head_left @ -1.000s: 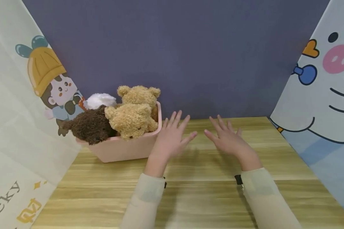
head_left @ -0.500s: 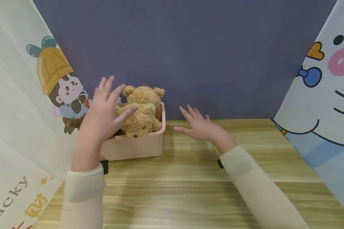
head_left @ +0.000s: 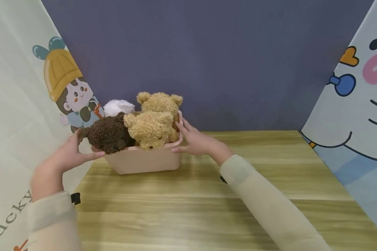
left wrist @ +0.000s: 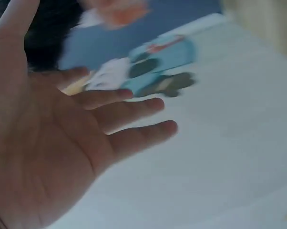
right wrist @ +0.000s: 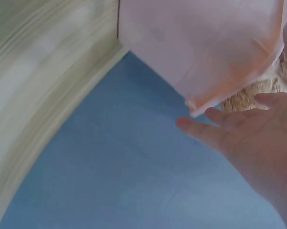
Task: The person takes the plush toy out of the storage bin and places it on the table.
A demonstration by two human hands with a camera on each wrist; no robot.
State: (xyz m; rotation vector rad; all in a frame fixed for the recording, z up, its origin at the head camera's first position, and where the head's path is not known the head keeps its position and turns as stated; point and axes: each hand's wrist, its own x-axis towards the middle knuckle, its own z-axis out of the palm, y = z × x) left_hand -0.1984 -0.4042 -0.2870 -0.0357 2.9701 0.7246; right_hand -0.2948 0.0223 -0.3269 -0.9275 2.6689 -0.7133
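The pink oblong plastic-looking bin (head_left: 144,163) of tan, brown and white plush toys (head_left: 149,129), back left on the wood-grain surface (head_left: 191,216), looks light, stiff; best gripped at both ends; left hand (head_left: 66,154) and right hand (head_left: 197,141) have fingers spread wide

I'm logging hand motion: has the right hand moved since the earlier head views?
Yes: the right hand moved left, away from the far right corner of the table, toward the pink bin.

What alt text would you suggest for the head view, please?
A left hand and right hand are at opposite ends of a pink bin holding two tan bears, a brown plush toy and a white toy, on a wooden table.
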